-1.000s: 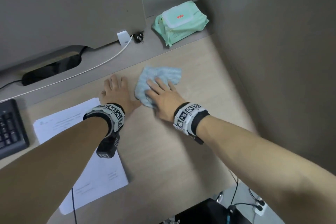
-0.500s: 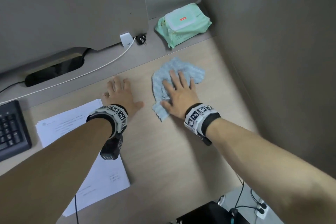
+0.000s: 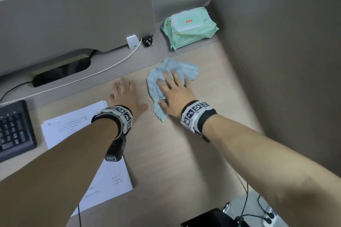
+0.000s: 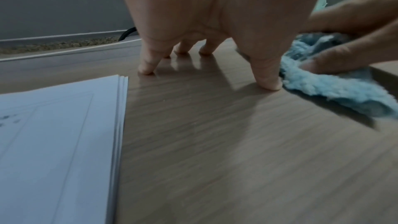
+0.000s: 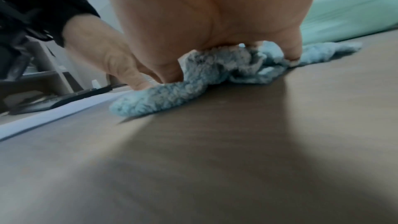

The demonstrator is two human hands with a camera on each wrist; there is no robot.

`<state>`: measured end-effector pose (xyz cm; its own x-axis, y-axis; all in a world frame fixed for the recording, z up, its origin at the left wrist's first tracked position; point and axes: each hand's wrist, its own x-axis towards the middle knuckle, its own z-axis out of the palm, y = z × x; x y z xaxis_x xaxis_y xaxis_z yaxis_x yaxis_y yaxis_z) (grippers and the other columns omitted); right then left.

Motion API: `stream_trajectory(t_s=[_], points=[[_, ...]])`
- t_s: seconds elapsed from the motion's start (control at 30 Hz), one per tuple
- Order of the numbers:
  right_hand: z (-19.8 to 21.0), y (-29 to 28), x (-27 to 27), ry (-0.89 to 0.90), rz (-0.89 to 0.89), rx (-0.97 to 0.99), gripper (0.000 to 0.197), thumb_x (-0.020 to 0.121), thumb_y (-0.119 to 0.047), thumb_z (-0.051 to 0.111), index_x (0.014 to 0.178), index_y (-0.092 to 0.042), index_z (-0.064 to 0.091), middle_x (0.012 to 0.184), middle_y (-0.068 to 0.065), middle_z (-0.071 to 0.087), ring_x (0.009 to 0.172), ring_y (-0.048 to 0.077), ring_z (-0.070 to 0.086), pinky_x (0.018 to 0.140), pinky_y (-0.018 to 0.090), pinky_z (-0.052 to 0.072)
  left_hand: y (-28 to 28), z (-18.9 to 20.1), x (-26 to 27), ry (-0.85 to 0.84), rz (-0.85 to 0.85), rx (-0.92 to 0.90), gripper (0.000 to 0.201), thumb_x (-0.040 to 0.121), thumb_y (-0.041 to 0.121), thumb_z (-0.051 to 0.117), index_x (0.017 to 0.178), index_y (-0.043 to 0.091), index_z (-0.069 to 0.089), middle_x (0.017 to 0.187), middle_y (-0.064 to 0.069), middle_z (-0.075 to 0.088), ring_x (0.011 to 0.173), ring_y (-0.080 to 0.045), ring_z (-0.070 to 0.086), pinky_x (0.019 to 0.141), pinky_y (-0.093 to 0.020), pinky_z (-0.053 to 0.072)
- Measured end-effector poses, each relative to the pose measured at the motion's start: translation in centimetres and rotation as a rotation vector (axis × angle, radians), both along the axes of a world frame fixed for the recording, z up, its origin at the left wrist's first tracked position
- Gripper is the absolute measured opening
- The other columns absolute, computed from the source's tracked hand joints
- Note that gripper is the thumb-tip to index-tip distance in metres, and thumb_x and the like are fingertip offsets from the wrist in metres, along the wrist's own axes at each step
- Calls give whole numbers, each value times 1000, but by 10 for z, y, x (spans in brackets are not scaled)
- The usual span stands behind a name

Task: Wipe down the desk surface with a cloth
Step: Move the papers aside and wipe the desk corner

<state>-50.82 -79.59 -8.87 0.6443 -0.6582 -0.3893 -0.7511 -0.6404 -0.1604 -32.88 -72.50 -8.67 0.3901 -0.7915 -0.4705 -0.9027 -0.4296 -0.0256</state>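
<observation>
A crumpled light blue cloth (image 3: 186,69) lies on the light wood desk (image 3: 166,153), toward the back right. My right hand (image 3: 175,92) presses flat on it with fingers spread; the cloth bunches under the palm in the right wrist view (image 5: 172,94). My left hand (image 3: 125,94) rests on the bare desk just left of the cloth, its fingertips (image 4: 146,71) on the wood. In the left wrist view the left thumb stands right beside the cloth (image 4: 336,89). The left hand holds nothing.
A green pack of wet wipes (image 3: 190,27) sits on the rear ledge behind the cloth. A stack of papers (image 3: 73,129) lies under my left forearm, a black keyboard (image 3: 14,129) at far left. A white cable (image 3: 110,66) runs along the ledge. A partition wall (image 3: 276,61) bounds the right side.
My right hand slid the cloth to the right, away from the left hand, then came back slightly to the left. The left hand has stayed in place on the desk.
</observation>
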Motion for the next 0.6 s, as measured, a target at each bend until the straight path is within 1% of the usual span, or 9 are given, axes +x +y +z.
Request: stream_trajectory(t_s=[0.03, 0.1, 0.17, 0.2, 0.27, 0.37, 0.43, 0.53, 0.6], points=[[0, -5, -15, 5, -59, -1, 78, 90, -59, 38, 155, -25, 11, 165, 6, -7, 151, 35, -6, 115, 66, 6, 0, 1, 0, 0, 0, 2, 99, 73, 64, 63, 147, 20, 16, 159, -13, 6, 145, -38, 8, 111, -53, 28], [-1, -28, -53, 20, -263, -15, 81, 88, -62, 37, 155, -25, 9, 165, 8, -9, 151, 36, -5, 115, 68, 7, 1, 2, -1, -3, -4, -3, 99, 73, 64, 64, 147, 19, 16, 158, -13, 6, 145, -38, 8, 110, -53, 27], [0, -53, -89, 52, -449, -23, 82, 88, -62, 40, 154, -24, 11, 165, 9, -7, 150, 38, -3, 112, 69, 13, 2, 1, -1, -7, -5, -8, 100, 72, 65, 63, 148, 19, 16, 158, -14, 6, 145, -39, 8, 111, -53, 27], [1, -60, -101, 72, -493, -18, 81, 88, -62, 42, 154, -25, 12, 165, 8, -7, 150, 37, -3, 111, 69, 16, 2, 1, 0, -3, -1, -6, 101, 72, 66, 63, 148, 20, 15, 159, -14, 5, 145, -39, 7, 112, -54, 26], [4, -63, -110, 99, -512, -6, 81, 89, -61, 44, 154, -26, 12, 164, 6, -9, 150, 36, -3, 109, 68, 20, 2, -1, 2, 11, 12, 5, 103, 72, 67, 63, 149, 21, 13, 160, -14, 3, 146, -39, 5, 113, -55, 24], [7, -45, -111, 86, -592, 22, 80, 89, -58, 46, 154, -26, 11, 164, 6, -9, 150, 35, -5, 110, 67, 20, 0, 0, 3, 32, 19, 38, 106, 72, 68, 63, 151, 21, 10, 161, -13, 1, 147, -39, 3, 113, -57, 24], [7, -22, -121, 80, -654, 31, 79, 89, -56, 46, 154, -25, 12, 164, 6, -7, 150, 34, -4, 111, 67, 19, -2, 2, 4, 36, 15, 60, 107, 73, 68, 63, 151, 19, 10, 161, -13, 0, 147, -39, 3, 113, -58, 24], [6, 24, -153, 62, -764, 8, 77, 88, -57, 45, 153, -27, 17, 164, 5, -2, 149, 33, 0, 111, 66, 21, -5, 2, 6, 72, 15, 65, 109, 73, 67, 65, 152, 17, 8, 161, -14, -2, 147, -39, 1, 113, -59, 22], [5, 63, -175, 86, -855, -9, 76, 88, -57, 45, 152, -26, 18, 164, 6, 1, 148, 33, 2, 111, 65, 21, -3, 2, 5, 77, 1, 63, 110, 73, 66, 66, 152, 17, 8, 161, -16, -3, 147, -40, 2, 114, -60, 23]])
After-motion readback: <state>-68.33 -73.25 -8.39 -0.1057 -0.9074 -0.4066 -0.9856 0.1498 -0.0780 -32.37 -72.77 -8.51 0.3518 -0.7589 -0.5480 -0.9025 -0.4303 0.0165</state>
